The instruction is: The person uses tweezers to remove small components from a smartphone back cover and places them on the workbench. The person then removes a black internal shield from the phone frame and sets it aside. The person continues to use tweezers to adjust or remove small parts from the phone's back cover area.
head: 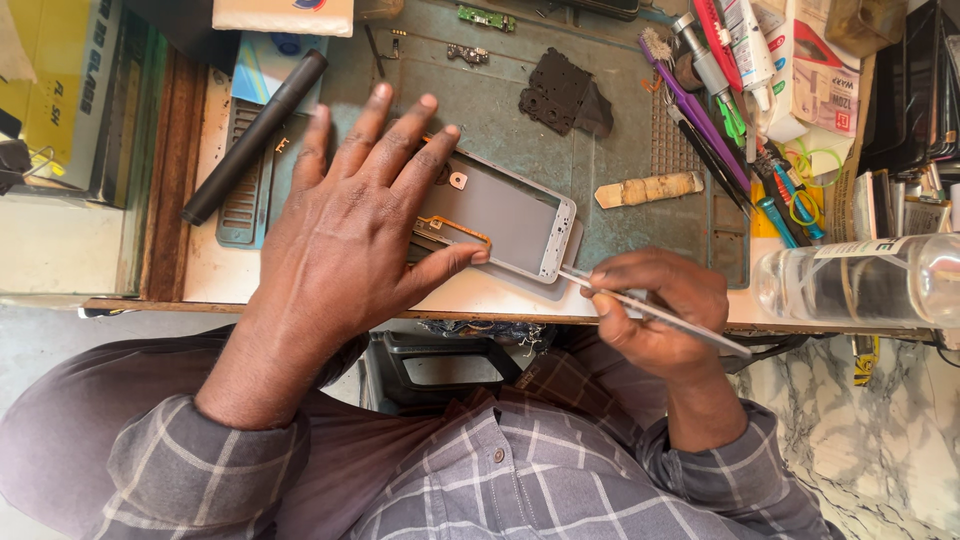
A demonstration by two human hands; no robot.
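We recorded a white-framed phone chassis (500, 215) with a grey inner plate and an orange flex strip. It lay on a teal work mat (480, 90). The slim prying tool (650, 308) was silver. A matte black cylinder (255, 135) and black perforated pieces (560, 90) were noted. The shirt sleeves (200, 470) showed grey with a white check pattern. A purple-handled brush (695, 110) and a clear bottle (850, 282) completed the inventory.

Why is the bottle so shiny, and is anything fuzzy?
In the head view, daylight glints white off the clear bottle at the right edge; the left hand and the phone frame look sharp, while the shirt nearest the camera is slightly soft, and shadows are gentle.
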